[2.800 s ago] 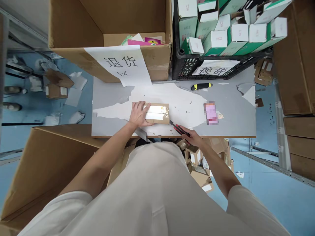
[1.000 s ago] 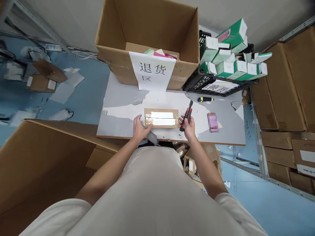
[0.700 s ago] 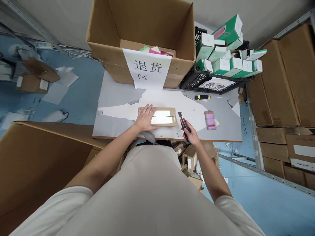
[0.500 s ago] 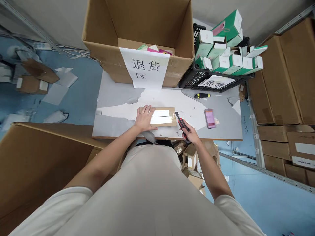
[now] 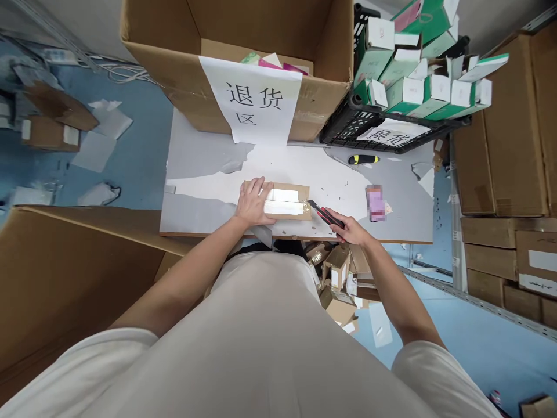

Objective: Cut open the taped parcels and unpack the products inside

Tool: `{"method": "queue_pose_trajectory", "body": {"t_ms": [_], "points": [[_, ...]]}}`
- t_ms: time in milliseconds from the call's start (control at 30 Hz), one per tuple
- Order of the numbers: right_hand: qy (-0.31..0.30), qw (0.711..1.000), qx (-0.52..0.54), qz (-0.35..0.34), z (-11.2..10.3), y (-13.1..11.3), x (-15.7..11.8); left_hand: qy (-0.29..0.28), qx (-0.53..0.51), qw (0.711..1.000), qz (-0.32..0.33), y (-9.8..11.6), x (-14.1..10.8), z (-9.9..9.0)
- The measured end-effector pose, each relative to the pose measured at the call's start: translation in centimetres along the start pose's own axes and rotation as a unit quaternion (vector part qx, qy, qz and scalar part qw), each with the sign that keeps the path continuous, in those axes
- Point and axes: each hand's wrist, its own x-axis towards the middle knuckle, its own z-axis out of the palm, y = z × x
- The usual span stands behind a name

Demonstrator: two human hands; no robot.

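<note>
A small brown cardboard box [image 5: 288, 217] with white labels lies flat on the table [image 5: 195, 217]. My left hand [image 5: 253, 203] presses on its left end, thumb along the near edge and fingers over the top. In my right hand [image 5: 346, 226] is a black and red utility knife [image 5: 324, 214], its tip at the box's right end, where clear tape shows. To the right of the knife lies a small pink item [image 5: 375, 203], its surface pixelated.
Behind stand a large open carton [image 5: 183, 81] with a paper sign and a black crate [image 5: 343, 125] of green-white boxes. A yellow-black cutter [image 5: 364, 159] lies before the crate. Another big carton [image 5: 87, 278] is at left; small boxes [image 5: 337, 305] lie below the table edge.
The knife has turned flatter, its tip now at the box's right end, and my right hand has shifted right. The view has tilted slightly. My left hand still rests on the box.
</note>
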Motion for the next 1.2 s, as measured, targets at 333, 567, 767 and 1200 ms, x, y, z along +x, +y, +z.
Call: {"method": "queue_pose_trajectory", "body": {"t_ms": [333, 567, 767, 1200], "points": [[0.054, 0.994, 0.092, 0.023, 3.9, 0.6, -2.6, -0.016, -0.008, 1.000, -0.021, 0.0, 0.0, 0.0], [0.103, 0.988, 0.111, 0.025, 7.1, 3.3, -5.2, -0.002, -0.029, 1.000, 0.001, -0.2, -0.1, 0.1], [0.301, 0.953, 0.004, 0.041, 5.5, 5.4, -4.2, -0.029, -0.001, 0.999, 0.017, -0.2, -0.1, -0.4], [0.379, 0.884, -0.189, 0.200, 6.1, 8.3, 7.1, 0.003, 0.024, 1.000, 0.004, 1.7, -5.0, -0.8]]}}
